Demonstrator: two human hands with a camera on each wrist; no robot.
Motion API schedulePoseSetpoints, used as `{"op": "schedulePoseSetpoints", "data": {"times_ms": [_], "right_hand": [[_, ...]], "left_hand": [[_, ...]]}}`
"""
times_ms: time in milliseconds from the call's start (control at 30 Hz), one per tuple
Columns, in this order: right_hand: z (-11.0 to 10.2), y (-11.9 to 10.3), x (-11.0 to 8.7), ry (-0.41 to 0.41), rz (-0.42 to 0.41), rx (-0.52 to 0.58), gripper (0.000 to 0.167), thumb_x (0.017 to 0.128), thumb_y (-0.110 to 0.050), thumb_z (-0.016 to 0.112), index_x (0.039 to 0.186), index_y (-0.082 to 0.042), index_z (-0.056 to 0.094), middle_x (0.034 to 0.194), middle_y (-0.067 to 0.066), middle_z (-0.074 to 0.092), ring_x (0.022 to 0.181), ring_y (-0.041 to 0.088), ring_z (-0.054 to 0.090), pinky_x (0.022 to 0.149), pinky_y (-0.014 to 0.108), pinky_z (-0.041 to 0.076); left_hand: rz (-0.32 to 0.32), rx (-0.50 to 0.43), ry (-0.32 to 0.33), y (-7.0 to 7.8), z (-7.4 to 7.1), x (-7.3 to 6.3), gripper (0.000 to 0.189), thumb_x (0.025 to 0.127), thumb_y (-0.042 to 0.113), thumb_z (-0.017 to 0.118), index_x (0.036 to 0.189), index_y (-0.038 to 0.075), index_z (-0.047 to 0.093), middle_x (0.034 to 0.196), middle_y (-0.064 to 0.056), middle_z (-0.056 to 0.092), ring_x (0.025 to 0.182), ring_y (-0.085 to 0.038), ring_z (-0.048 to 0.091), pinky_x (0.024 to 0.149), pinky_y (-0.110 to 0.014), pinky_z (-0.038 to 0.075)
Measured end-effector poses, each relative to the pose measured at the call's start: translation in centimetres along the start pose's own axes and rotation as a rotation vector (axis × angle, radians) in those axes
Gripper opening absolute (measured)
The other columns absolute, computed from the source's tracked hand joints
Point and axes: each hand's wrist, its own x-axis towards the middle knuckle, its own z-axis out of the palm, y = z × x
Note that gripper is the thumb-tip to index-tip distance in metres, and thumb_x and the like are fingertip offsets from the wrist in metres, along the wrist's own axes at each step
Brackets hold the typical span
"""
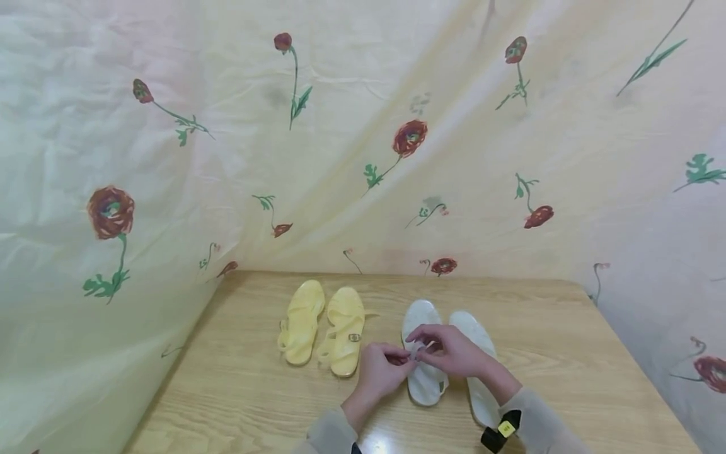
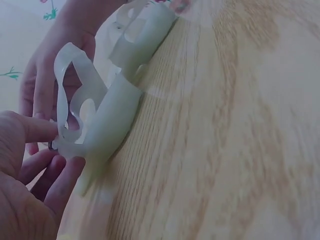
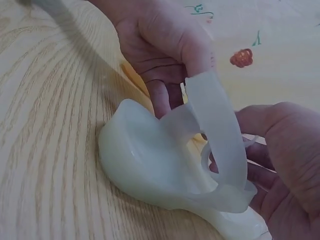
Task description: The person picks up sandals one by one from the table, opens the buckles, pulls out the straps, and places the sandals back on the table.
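Both hands work at the ankle strap (image 3: 220, 130) of a whitish, translucent sandal (image 1: 425, 388) that stands on the table. My left hand (image 1: 381, 372) pinches the strap by its small buckle (image 2: 53, 145) between thumb and fingers. From the other side, my right hand (image 1: 454, 353) holds the strap's thin end with curled fingertips, partly hidden behind the strap in the right wrist view. The strap rises in a loop above the sole. Just right of it lies the matching white sandal (image 1: 482, 403), partly covered by the right forearm.
Two yellow sandals, one farther left (image 1: 303, 321) and one nearer (image 1: 343, 353), stand side by side left of the hands. Everything rests on a wood-grain table (image 1: 227, 391). Cloth with red flowers (image 1: 340, 94) hangs behind and at both sides. The right wrist wears a black strap-on device (image 1: 499, 432).
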Motion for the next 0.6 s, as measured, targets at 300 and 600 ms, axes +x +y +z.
{"op": "schedulePoseSetpoints", "data": {"times_ms": [300,600], "right_hand": [[-0.34,-0.47,0.35,-0.029,0.055,-0.055,0.007,0.102,-0.014,0.072,0.102,-0.021,0.073,0.097,-0.004,0.078,0.092,0.000,0.070,0.081,0.025,0.062],[-0.29,-0.58,0.59,0.006,0.087,-0.053,0.007,0.103,-0.014,0.071,0.107,-0.019,0.070,0.100,-0.007,0.076,0.093,0.001,0.069,0.080,0.025,0.061]], "left_hand": [[-0.023,0.000,-0.014,0.19,0.01,0.01,0.012,0.080,0.009,0.091,0.086,0.003,0.083,0.077,-0.008,0.081,0.064,0.004,0.068,0.065,-0.014,0.058],[-0.018,-0.012,-0.017,-0.12,0.01,-0.14,0.012,0.080,0.009,0.091,0.087,0.002,0.083,0.079,-0.010,0.081,0.065,0.004,0.067,0.066,-0.015,0.059]]}}
